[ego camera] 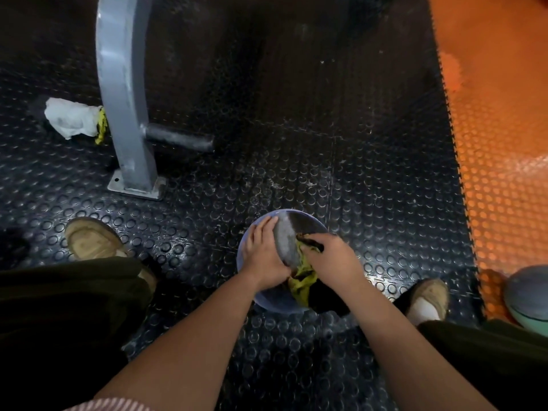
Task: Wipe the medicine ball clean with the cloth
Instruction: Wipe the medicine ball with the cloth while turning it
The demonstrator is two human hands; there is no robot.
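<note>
The black studded floor [326, 143] carries the medicine ball [286, 235], a bolted grey post [121, 84] and a crumpled white rag [71, 118], with a second ball [527, 298] on adjoining orange matting [498, 143].

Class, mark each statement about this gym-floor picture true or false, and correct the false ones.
1. The left hand rests on the blue and grey medicine ball. True.
2. The right hand grips a red cloth. False: the crumpled cloth is yellow-green.
3. The medicine ball sits on orange flooring. False: it sits on the black studded rubber mat.
4. A crumpled white rag lies beside the curved grey metal post. True.
5. A grey and green ball shows at the right edge. True.
</note>
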